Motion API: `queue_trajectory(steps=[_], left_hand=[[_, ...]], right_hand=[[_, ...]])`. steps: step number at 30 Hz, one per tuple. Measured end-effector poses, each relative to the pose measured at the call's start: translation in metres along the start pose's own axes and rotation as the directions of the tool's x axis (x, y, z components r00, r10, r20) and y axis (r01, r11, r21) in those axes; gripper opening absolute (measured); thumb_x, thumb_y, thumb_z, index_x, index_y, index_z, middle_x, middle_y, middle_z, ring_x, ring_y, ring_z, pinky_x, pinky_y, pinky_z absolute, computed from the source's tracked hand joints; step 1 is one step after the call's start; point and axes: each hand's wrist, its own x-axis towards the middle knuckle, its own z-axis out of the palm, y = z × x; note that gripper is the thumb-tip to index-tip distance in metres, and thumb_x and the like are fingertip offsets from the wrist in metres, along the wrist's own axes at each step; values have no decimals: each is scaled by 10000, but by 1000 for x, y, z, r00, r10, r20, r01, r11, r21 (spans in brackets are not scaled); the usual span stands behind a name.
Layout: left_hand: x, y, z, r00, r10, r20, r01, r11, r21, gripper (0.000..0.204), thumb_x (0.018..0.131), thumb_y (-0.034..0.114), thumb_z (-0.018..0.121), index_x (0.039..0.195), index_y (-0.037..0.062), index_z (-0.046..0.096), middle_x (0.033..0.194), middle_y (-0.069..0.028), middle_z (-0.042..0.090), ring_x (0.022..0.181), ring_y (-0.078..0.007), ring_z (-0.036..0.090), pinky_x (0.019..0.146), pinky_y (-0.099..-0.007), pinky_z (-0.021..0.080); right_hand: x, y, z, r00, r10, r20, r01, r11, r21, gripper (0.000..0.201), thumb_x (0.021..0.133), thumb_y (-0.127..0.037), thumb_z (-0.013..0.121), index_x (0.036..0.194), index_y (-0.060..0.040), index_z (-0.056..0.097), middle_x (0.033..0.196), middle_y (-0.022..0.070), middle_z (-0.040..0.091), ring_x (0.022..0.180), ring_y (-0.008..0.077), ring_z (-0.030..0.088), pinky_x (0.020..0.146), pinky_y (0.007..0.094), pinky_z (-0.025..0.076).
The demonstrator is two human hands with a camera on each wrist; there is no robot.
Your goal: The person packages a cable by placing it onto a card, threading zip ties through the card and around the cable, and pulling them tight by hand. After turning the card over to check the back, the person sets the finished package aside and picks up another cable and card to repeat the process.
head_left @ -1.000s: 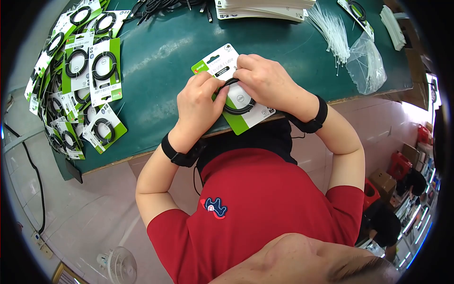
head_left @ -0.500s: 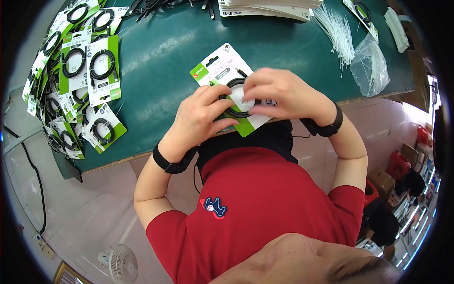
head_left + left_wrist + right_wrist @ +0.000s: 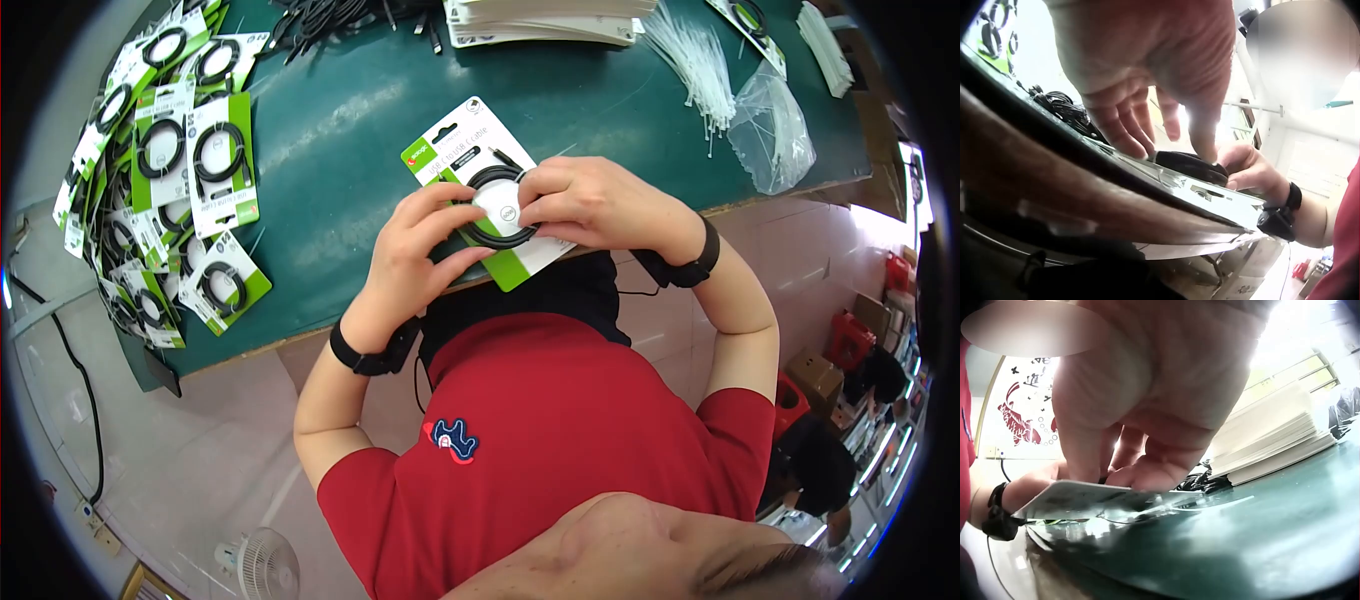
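A coiled black USB-C cable [image 3: 497, 173] lies on a white and green packaging card [image 3: 512, 272] at the table's front edge. My left hand [image 3: 415, 240] holds the coil's left side, fingertips on its upper rim and thumb at its lower rim; in the left wrist view the coil [image 3: 1188, 165] sits between them. On the opposite side my right hand [image 3: 590, 205] pinches the coil, its fingers covering part of the card. One cable connector [image 3: 503, 157] points up towards the card's printed heading. Below the card in the right wrist view, a thin white tie tail [image 3: 1229, 504] sticks out.
Carded cables [image 3: 220, 165] pile up on the left of the green table [image 3: 340, 150]. Loose black cables [image 3: 330, 25] and a stack of cards [image 3: 545, 25] lie at the back. White cable ties [image 3: 695, 70] and a clear plastic bag [image 3: 770, 135] are on the right.
My right hand has moved from the connector near the top of the coil down to its right side. My left thumb has shifted to the coil's lower edge, the fingers spreading round it.
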Motion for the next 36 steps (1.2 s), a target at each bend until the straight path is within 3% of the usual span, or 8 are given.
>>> queue_trajectory(steps=[6,10,13,17,21,23,26,36], left_hand=[[-7,16,6,860,-383,-336,223,876,-427,451,752,23,823,1163,19,637,1241,-118,592,1052,-195,608,830,-307,546],[-11,28,4,839,-523,-149,250,615,-748,414,815,5,778,1195,-10,616,1229,-132,622,1065,-175,622,866,-301,542],[-13,29,4,697,-593,404,589,151,-794,356,863,-4,726,1205,-9,625,1181,-116,668,1035,-175,656,899,-303,534],[-15,25,12,744,-550,378,564,215,-797,301,901,16,697,1195,-15,640,1120,-94,702,989,-168,680,898,-303,534],[-22,22,14,811,-525,259,482,348,-804,283,890,3,707,1168,-19,656,1110,-95,703,991,-155,673,881,-297,537],[-23,23,13,824,-509,250,472,371,-800,278,887,-2,709,1159,-19,661,1104,-91,704,990,-152,671,879,-297,537],[-23,25,16,848,-480,224,445,417,-793,267,880,-12,714,1143,-21,670,1091,-83,707,989,-146,667,876,-297,537],[-28,24,19,908,-360,215,385,514,-767,342,815,-105,735,1144,-34,674,1146,-99,691,1039,-167,656,931,-315,528]], right_hand=[[-1,-21,-5,976,-40,-212,27,997,-65,211,760,-82,756,954,-55,678,994,59,634,877,268,632,740,375,526],[0,-38,-4,950,-87,-300,27,980,-199,230,752,-81,758,966,-60,678,993,55,632,858,255,628,725,373,522],[-5,-46,-2,960,-123,-253,39,949,-314,242,745,-81,760,972,-64,678,996,52,630,849,246,627,719,370,520],[-18,-44,-1,951,-80,-300,17,978,-208,209,780,-95,748,973,-61,676,971,59,638,833,245,627,698,370,519],[-64,-16,-36,725,175,-666,-400,895,-200,151,860,-135,715,973,-42,674,926,93,666,751,252,643,664,363,523],[-95,4,-50,505,399,-765,-740,657,-145,174,849,-140,727,957,-22,659,922,102,672,714,237,653,679,334,532],[-142,48,-50,333,531,-779,-917,373,-138,177,843,-132,725,943,-10,645,888,102,679,705,206,658,682,300,534],[-122,29,-56,277,804,-525,-708,541,454,165,825,-113,717,938,1,679,780,70,693,715,149,673,665,288,531]])
